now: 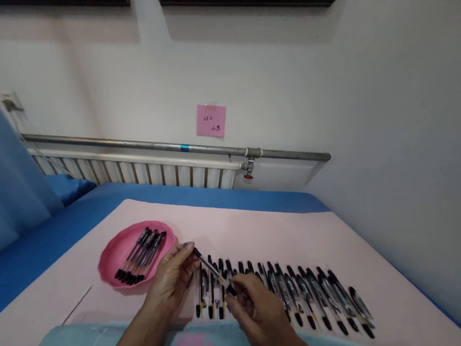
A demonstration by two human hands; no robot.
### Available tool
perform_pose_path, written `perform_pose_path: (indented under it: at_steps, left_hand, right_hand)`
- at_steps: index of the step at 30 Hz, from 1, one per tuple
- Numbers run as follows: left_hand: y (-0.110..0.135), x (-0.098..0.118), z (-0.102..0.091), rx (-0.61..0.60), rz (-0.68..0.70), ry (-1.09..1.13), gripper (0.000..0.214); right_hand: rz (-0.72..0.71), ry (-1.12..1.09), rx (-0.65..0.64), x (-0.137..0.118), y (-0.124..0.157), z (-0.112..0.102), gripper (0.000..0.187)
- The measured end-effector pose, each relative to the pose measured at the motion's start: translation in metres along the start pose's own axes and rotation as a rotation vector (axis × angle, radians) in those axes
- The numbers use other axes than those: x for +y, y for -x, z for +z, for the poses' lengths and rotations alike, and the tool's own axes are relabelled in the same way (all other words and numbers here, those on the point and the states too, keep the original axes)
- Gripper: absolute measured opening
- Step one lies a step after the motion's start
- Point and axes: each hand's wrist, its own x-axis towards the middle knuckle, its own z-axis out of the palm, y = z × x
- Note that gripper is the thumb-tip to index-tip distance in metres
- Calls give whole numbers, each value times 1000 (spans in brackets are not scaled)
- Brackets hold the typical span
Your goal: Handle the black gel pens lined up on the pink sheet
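A clear-barrelled pen (212,267) with black ends slants between my two hands, above the pink table top. My left hand (171,279) is closed, its thumb and fingers pinching the pen's upper left end. The lower right end is gripped by the fingers of my right hand (260,311), which hide part of it. Below my left fingers a small dark piece (189,279) shows; I cannot tell whether it is held. Disassembled-looking pen parts, barrels and black caps (303,294) lie in a long row under and right of my hands. Left of them, a pink dish (107,261) holds several pens (141,258).
A pink sheet (227,227) covers the blue surface (253,197). Light blue patterned cloth (88,344) lies along the near edge. A thin stick (77,305) rests at left. Behind are a radiator (152,172), a pipe (294,155) and a pink note (211,121) on the wall.
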Motion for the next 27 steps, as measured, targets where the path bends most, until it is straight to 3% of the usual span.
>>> perform_pose_path:
  at_steps: [5,8,10,17,27]
  left_hand:
    - [3,-4,1,-2,-38,-19,6]
    - [3,-5,-1,-11,-42,-27,6]
    - [2,-6,-3,-17,-39,-34,6]
    - [-4,-5,-7,-34,-39,-40,7]
    - [-5,-7,-10,-54,-53,-73,8]
  right_hand:
    - [23,17,36,2,-4,-3,15]
    - [140,-20,-19,3,-6,-4,24]
    - [175,-28,-73,2,-6,-4,20]
    - [65,65,-5,2,-4,-3,17]
    - [129,53,-67,1,-5,-3,19]
